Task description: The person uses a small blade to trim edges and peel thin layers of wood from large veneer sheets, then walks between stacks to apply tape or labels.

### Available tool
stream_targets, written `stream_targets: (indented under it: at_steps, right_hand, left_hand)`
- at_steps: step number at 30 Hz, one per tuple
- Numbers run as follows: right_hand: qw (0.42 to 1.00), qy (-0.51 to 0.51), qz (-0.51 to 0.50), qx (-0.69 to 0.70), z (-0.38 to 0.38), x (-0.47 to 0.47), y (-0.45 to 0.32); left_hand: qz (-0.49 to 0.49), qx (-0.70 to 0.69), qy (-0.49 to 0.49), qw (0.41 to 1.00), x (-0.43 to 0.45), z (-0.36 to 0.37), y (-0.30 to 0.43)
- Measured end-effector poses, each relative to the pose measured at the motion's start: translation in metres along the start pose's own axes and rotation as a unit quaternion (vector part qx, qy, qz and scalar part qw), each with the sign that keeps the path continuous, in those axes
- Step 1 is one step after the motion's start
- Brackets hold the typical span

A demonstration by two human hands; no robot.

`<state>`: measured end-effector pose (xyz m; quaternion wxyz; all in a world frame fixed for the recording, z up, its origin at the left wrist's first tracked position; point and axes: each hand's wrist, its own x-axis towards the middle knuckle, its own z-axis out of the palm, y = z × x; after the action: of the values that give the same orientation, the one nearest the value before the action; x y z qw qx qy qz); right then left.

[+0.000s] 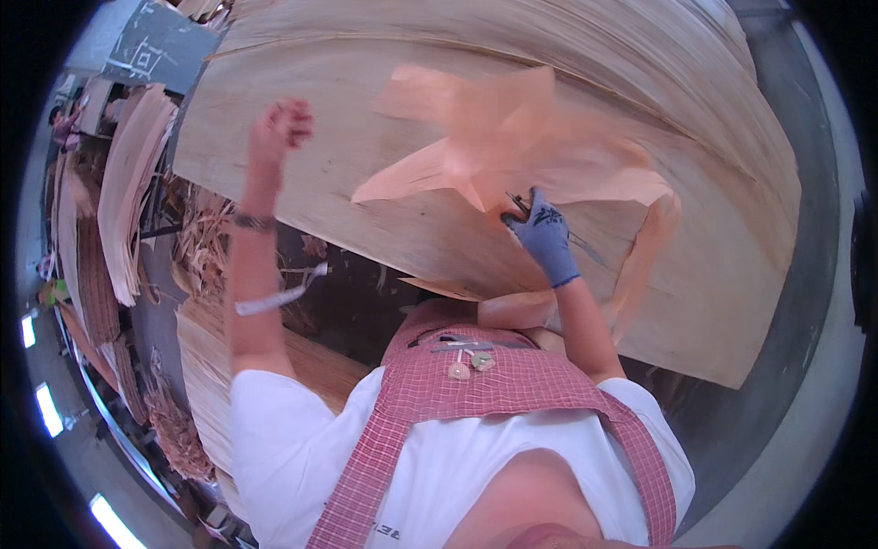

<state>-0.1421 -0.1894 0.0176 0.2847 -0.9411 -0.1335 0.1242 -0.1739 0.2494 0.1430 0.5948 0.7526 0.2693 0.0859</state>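
My left hand (285,125) is bare, blurred and raised over the left part of a large wood veneer sheet (329,171). Its fingers look curled, and nothing shows in them. A blue glove covers my right hand (542,230), which grips a knife-like tool; its dark end (518,202) juts out past the thumb and a thin grey blade (587,248) shows on the other side. Just beyond the glove, crumpled orange-tinted veneer strips (480,151) spread over the sheet, partly blurred. One strip (641,254) bends down along the right of my right forearm.
More veneer sheets (617,41) lie at the far side. Stacked veneer (134,199) and shredded scraps (202,240) sit to the left. Another veneer stack (206,370) is beside my left arm. A person (66,130) is in the far left background. Grey floor (789,274) borders the right.
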Motion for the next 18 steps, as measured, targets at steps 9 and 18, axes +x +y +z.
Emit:
stream_targets:
  at_steps: [9,18]
  right_hand:
    - [0.954,-0.049,-0.073,-0.286,0.013,-0.015,0.002]
    - [0.989,-0.125,-0.052,-0.066,-0.030,-0.122,0.045]
  left_hand:
    - [0.388,0.330,-0.103,0.854,-0.084,0.227,-0.008]
    - [0.314,0.558,-0.369,0.674,-0.035,0.313,-0.047]
